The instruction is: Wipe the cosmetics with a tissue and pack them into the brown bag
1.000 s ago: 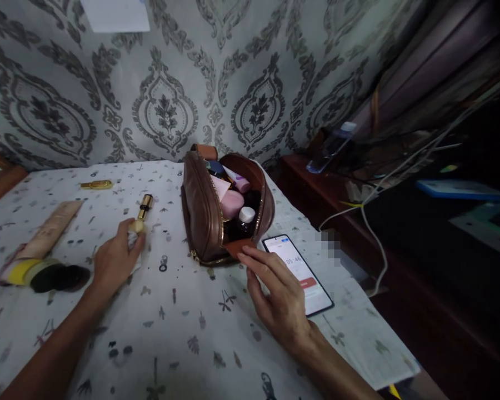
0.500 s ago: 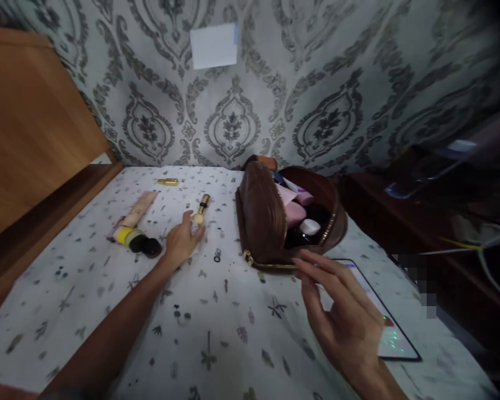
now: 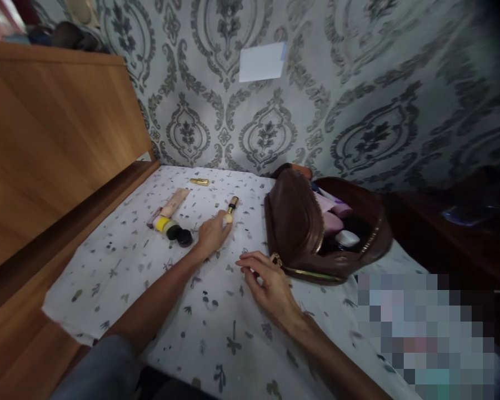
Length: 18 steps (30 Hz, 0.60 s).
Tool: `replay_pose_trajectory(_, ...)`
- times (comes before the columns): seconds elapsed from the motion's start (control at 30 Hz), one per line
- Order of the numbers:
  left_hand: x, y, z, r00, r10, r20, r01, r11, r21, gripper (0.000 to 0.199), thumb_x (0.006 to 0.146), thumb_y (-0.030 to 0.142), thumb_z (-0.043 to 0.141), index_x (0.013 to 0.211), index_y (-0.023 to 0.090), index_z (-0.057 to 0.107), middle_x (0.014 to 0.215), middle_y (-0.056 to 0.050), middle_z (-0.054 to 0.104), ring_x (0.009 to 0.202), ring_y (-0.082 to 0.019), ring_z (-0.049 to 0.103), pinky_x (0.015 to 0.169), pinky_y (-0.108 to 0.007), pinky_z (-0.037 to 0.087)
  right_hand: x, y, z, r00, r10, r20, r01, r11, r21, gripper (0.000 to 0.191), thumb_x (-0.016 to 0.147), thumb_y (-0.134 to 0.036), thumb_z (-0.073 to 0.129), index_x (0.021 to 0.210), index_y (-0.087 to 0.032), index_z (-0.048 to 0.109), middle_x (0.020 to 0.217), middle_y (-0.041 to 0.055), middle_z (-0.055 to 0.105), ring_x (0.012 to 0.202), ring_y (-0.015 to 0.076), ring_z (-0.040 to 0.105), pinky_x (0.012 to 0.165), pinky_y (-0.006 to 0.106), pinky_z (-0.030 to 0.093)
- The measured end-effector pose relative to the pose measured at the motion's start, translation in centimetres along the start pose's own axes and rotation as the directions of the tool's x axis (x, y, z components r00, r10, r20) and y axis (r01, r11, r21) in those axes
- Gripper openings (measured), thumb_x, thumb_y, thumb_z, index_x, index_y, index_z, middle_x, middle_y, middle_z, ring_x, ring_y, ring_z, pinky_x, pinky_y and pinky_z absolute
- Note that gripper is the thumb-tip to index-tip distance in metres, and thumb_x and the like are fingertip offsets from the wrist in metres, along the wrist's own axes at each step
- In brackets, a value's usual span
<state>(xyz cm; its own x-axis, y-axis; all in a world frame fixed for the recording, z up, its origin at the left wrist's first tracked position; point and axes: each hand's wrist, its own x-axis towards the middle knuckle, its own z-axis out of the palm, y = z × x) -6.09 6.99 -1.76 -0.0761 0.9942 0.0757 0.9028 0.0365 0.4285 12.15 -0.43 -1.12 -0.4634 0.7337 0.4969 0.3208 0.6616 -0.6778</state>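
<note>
My left hand [image 3: 213,234] touches the near, pale end of a small gold and black makeup brush [image 3: 232,206], its fingers closed around that end. My right hand [image 3: 269,283] hovers over the cloth with bent fingers and nothing in it. Right of it sits an open brown bag [image 3: 294,214] holding pink items and a white-capped bottle [image 3: 346,239]. Left of my left hand lie a beige tube [image 3: 175,202], a yellow item [image 3: 162,224] and a round black item [image 3: 184,238]. Farther back is a small gold tube [image 3: 199,181].
A patterned white cloth [image 3: 150,283] covers the surface. A wooden panel [image 3: 62,128] stands along the left, and a patterned wall covering [image 3: 266,133] rises behind. A blurred, pixelated patch [image 3: 425,333] hides the lower right.
My left hand has closed on the brush end. My right hand has moved left, away from the front of the bag. The camera view has turned, so things appear farther right.
</note>
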Motion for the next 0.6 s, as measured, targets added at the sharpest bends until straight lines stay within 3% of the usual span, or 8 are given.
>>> replay_pose_trajectory(0.17, -0.6, -0.1, -0.7, 1.000, -0.002, -0.013, 0.001, 0.998, -0.057, 0.046, 0.096, 0.036, 0.050, 0.136, 0.014, 0.047, 0.090, -0.011, 0.070, 0.085, -0.026, 0.066, 0.075, -0.034, 0.045, 0.4, 1.0, 3.0, 0.975, 0.214, 0.067, -0.223, 0.957, 0.188, 0.022, 0.087, -0.021, 0.050, 0.089, -0.018, 0.072, 0.086, 0.0067, 0.069, 0.077, 0.0169, 0.065, 0.063, 0.025, 0.051)
replay_pose_trajectory(0.3, -1.1, -1.5, -4.1, 0.998, 0.036, -0.055, -0.041, 0.994, -0.103, 0.039, 0.096, 0.042, 0.047, 0.127, 0.021, 0.055, 0.080, -0.003, 0.067, 0.079, -0.022, 0.063, 0.070, -0.030, 0.045, -0.3, 2.3, 4.0, 0.939, 0.337, 0.065, -0.340, 0.893, 0.296, 0.023, 0.085, -0.030, 0.053, 0.089, -0.017, 0.071, 0.076, 0.0053, 0.066, 0.066, 0.0170, 0.062, 0.060, 0.027, 0.049)
replay_pose_trajectory(0.37, -1.2, -3.5, -6.8, 0.992, 0.035, -0.120, -0.048, 0.993, -0.104, 0.033, 0.095, 0.041, 0.045, 0.116, 0.021, 0.061, 0.080, -0.002, 0.067, 0.076, -0.021, 0.061, 0.071, -0.030, 0.044, -0.6, 2.6, 4.1, 0.922, 0.378, 0.079, -0.383, 0.865, 0.325, 0.025, 0.084, -0.034, 0.054, 0.090, -0.017, 0.071, 0.075, 0.0050, 0.066, 0.062, 0.0164, 0.060, 0.056, 0.027, 0.047)
replay_pose_trajectory(0.47, -1.1, -8.0, -11.0, 0.946, 0.036, -0.321, -0.058, 0.996, -0.060, 0.028, 0.088, 0.031, 0.047, 0.105, 0.019, 0.066, 0.094, -0.004, 0.070, 0.082, -0.021, 0.061, 0.076, -0.030, 0.045, -0.6, 2.6, 3.9, 0.916, 0.394, 0.081, -0.397, 0.854, 0.335, 0.025, 0.083, -0.035, 0.055, 0.089, -0.017, 0.071, 0.073, 0.0045, 0.064, 0.058, 0.0154, 0.057, 0.055, 0.027, 0.046)
replay_pose_trajectory(0.53, -1.4, -11.3, -12.9, 0.949, -0.021, -0.314, 0.031, 0.999, 0.026, 0.029, 0.084, 0.029, 0.047, 0.102, 0.018, 0.068, 0.086, -0.004, 0.070, 0.081, -0.022, 0.061, 0.075, -0.030, 0.045, -0.5, 2.4, 4.0, 0.917, 0.391, 0.080, -0.395, 0.857, 0.331, 0.026, 0.082, -0.036, 0.054, 0.088, -0.016, 0.071, 0.072, 0.0048, 0.064, 0.057, 0.0154, 0.057, 0.054, 0.027, 0.046)
replay_pose_trajectory(0.6, -2.1, -14.0, -13.9, 0.974, -0.004, -0.228, 0.025, 0.996, 0.091, 0.033, 0.083, 0.028, 0.048, 0.106, 0.019, 0.069, 0.091, -0.004, 0.071, 0.083, -0.023, 0.063, 0.077, -0.031, 0.046, -0.5, 2.3, 4.0, 0.917, 0.390, 0.079, -0.394, 0.860, 0.324, 0.027, 0.082, -0.036, 0.054, 0.088, -0.016, 0.070, 0.072, 0.0049, 0.064, 0.057, 0.0156, 0.056, 0.053, 0.027, 0.045)
